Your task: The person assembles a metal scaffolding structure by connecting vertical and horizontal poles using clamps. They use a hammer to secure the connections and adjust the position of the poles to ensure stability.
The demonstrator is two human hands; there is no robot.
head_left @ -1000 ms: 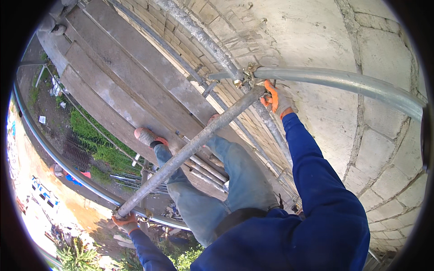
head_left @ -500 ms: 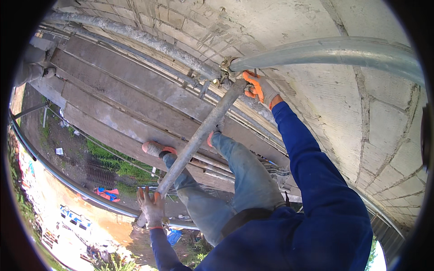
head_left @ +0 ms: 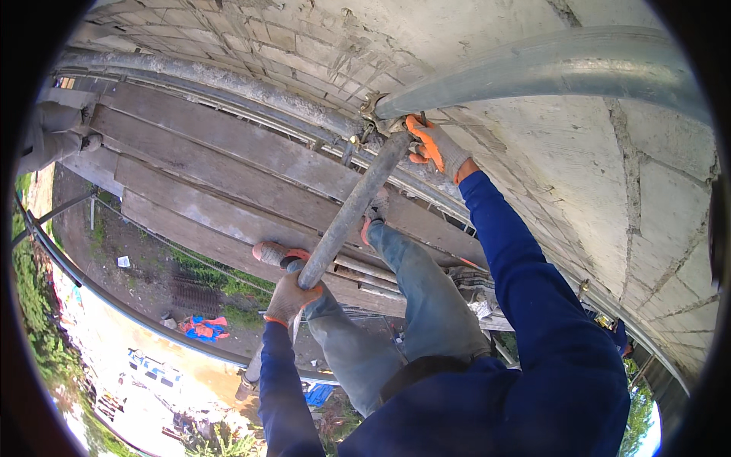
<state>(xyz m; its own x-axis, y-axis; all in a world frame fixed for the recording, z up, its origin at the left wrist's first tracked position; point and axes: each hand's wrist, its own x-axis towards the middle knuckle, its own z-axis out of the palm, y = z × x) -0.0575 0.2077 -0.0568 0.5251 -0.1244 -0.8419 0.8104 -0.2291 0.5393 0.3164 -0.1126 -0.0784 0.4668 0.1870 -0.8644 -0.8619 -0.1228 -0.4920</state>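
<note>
A grey scaffold tube (head_left: 358, 202) slants across in front of my legs, its upper end near the block wall. My left hand (head_left: 291, 298), in a grey glove, is wrapped round the lower part of this tube. At the tube's upper end my right hand (head_left: 440, 148), in a grey glove with orange fingertips, is closed beside the joint. A short dark piece sticks up past its fingers; what the hand grips is mostly hidden. Just left of it a metal coupler (head_left: 371, 107) sits at the end of a thick upright tube (head_left: 533, 65).
I stand on wooden scaffold boards (head_left: 228, 179). A block wall (head_left: 548, 167) rises on the right, with a long tube (head_left: 221, 80) along it. A curved guard rail (head_left: 137, 324) borders the drop at left. Another person's legs (head_left: 57, 129) show at far left.
My left hand has moved up the tube from near the rail and now wraps round it; before, its fingers were spread. My right hand stays at the joint. The view has shifted slightly.
</note>
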